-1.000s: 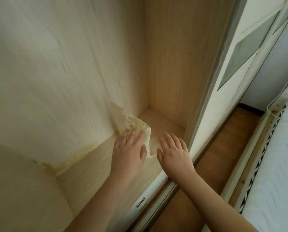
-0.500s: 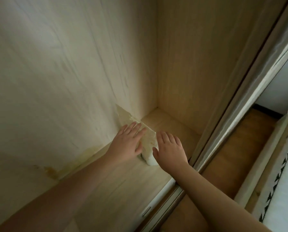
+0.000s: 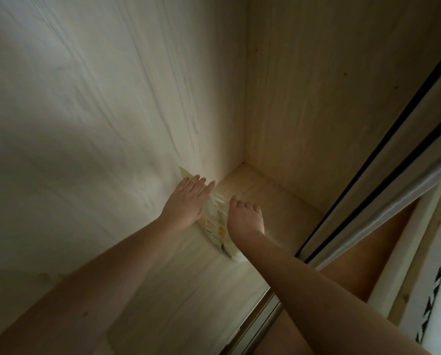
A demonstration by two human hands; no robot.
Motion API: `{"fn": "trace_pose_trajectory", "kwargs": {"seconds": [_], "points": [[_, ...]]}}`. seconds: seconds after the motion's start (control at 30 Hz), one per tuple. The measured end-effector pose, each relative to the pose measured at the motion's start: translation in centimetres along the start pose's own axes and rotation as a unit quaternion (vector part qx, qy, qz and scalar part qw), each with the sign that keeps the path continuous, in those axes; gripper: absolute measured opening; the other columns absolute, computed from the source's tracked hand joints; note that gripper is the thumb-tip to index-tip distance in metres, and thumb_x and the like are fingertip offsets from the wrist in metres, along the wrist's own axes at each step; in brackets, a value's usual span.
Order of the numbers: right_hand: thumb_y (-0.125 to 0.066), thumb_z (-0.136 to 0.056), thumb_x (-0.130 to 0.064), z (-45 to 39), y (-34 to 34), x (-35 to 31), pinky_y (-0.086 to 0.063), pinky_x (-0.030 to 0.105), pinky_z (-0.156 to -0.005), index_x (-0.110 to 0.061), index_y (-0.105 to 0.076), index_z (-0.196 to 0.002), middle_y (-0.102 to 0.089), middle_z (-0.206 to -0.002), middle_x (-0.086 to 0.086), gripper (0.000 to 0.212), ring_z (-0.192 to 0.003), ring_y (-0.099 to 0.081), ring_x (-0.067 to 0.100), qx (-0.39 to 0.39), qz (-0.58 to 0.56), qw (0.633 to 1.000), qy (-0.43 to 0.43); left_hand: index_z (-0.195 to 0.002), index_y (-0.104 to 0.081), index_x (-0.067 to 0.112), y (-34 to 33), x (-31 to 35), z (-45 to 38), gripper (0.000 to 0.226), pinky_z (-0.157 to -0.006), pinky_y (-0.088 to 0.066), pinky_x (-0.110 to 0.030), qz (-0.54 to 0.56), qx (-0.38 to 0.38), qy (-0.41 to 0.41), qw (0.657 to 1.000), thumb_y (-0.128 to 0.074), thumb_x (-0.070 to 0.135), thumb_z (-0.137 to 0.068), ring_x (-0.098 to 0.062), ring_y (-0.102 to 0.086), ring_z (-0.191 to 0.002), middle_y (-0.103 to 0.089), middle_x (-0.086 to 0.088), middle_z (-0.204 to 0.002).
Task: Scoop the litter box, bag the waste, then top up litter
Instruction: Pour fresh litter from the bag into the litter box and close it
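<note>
**Pale wood, cream bag, black trim**

The wardrobe back panel (image 3: 99, 111) is whitish with faint grey grain streaks; the side panel (image 3: 316, 85) and shelf floor (image 3: 188, 290) are light beige wood. The crumpled bag (image 3: 215, 224) is cream-white with yellow blotches and small dark marks. The sliding door frame (image 3: 368, 201) is off-white — edged in black.
</note>
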State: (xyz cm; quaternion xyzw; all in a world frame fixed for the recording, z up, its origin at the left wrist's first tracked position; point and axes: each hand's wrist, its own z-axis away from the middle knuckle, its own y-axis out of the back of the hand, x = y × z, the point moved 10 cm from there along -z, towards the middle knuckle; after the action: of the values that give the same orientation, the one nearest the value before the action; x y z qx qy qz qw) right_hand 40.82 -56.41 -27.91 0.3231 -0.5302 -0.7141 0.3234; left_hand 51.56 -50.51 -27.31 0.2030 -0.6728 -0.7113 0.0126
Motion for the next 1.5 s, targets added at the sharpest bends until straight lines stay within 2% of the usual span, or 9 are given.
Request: {"fn": "trace_pose_trajectory", "kwargs": {"seconds": [0.2,0.47,0.63,0.77,0.87,1.07,1.2,1.33,1.5], "points": [[-0.055,-0.083,0.000,0.5,-0.9,0.1,-0.042,0.030,-0.083,-0.010,-0.050,-0.115,-0.064,-0.106,0.006,0.034,-0.101,-0.059,0.024,-0.007,0.004,1.000,0.016,-0.103,-0.072,0.015,0.0,0.1,-0.2,0.053,-0.090,-0.052,-0.047,-0.015,0.026,-0.056,0.998,-0.085,0.009,-0.052,-0.026,-0.064,-0.081,-0.066,-0.005,-0.085],[-0.045,-0.085,0.007,3.3,-3.0,1.6,-0.038,0.027,-0.060,-0.013,-0.054,-0.108,-0.040,-0.065,-0.005,0.032,-0.069,-0.053,0.021,-0.006,-0.026,0.999,0.023,-0.111,-0.067,0.015,-1.0,0.9,1.8,0.047,-0.071,-0.051,-0.037,0.039,0.024,-0.075,0.996,-0.079,0.008,-0.066,-0.024,-0.064,-0.076,-0.067,0.000,-0.083],[-0.040,-0.088,0.006,5.4,-4.3,2.4,-0.038,0.029,-0.060,-0.020,-0.051,-0.124,-0.065,-0.097,0.005,0.047,-0.087,-0.065,0.026,-0.020,-0.055,0.998,0.011,-0.080,-0.069,0.019,-2.1,1.3,2.7,0.033,-0.061,-0.048,-0.031,0.040,-0.013,-0.068,0.997,-0.081,0.002,-0.054,-0.021,-0.060,-0.062,-0.062,0.003,-0.065],[-0.040,-0.086,0.006,6.8,-4.4,3.2,-0.036,0.029,-0.060,-0.020,-0.052,-0.122,-0.063,-0.089,0.003,0.046,-0.077,-0.059,0.025,-0.030,-0.058,0.998,0.001,-0.062,-0.060,0.019,-1.2,2.8,3.8,0.035,-0.046,-0.040,-0.025,0.036,-0.042,-0.083,0.995,-0.084,0.008,-0.040,-0.019,-0.055,-0.048,-0.052,0.003,-0.053],[-0.045,-0.083,0.006,8.1,-2.7,4.4,-0.035,0.029,-0.056,-0.018,-0.054,-0.109,-0.049,-0.070,-0.003,0.037,-0.065,-0.047,0.021,-0.001,-0.029,1.000,0.002,-0.062,-0.058,0.019,0.7,4.1,4.6,0.036,-0.045,-0.035,-0.023,0.057,-0.032,-0.096,0.993,-0.084,0.007,-0.039,-0.019,-0.054,-0.046,-0.051,0.004,-0.053],[-0.044,-0.086,0.003,12.8,0.0,7.7,-0.042,0.029,-0.057,-0.018,-0.052,-0.109,-0.063,-0.090,-0.002,0.033,-0.066,-0.051,0.019,0.012,-0.002,1.000,-0.027,-0.064,-0.063,0.019,5.8,7.5,4.3,0.032,-0.049,-0.039,-0.025,0.113,0.047,-0.110,0.986,-0.082,0.001,-0.046,-0.018,-0.056,-0.050,-0.056,0.006,-0.056],[-0.061,-0.075,0.001,18.0,2.5,10.8,-0.034,0.026,-0.048,-0.018,-0.058,-0.091,-0.059,-0.071,-0.005,0.025,-0.053,-0.047,0.015,0.073,0.030,0.995,-0.055,-0.072,-0.073,0.019,9.7,11.2,4.4,0.034,-0.052,-0.046,-0.024,0.193,0.071,-0.141,0.968,-0.083,-0.003,-0.047,-0.014,-0.062,-0.054,-0.067,0.009,-0.064],[-0.052,-0.088,-0.008,23.1,2.1,14.9,-0.051,0.027,-0.066,-0.024,-0.056,-0.105,-0.063,-0.086,-0.008,0.024,-0.073,-0.060,0.013,0.045,0.000,0.994,-0.099,-0.079,-0.075,0.019,12.5,15.3,5.0,0.033,-0.057,-0.042,-0.019,0.261,0.051,-0.159,0.951,-0.080,-0.004,-0.056,-0.012,-0.064,-0.063,-0.069,0.010,-0.072],[-0.051,-0.092,-0.019,30.2,3.1,19.1,-0.041,0.024,-0.064,-0.024,-0.055,-0.105,-0.063,-0.091,-0.008,0.014,-0.078,-0.059,0.012,0.058,-0.024,0.985,-0.163,-0.091,-0.077,0.024,13.9,21.6,5.6,0.027,-0.059,-0.033,-0.009,0.346,0.004,-0.175,0.922,-0.075,0.002,-0.075,-0.005,-0.059,-0.069,-0.062,0.021,-0.078]]}}
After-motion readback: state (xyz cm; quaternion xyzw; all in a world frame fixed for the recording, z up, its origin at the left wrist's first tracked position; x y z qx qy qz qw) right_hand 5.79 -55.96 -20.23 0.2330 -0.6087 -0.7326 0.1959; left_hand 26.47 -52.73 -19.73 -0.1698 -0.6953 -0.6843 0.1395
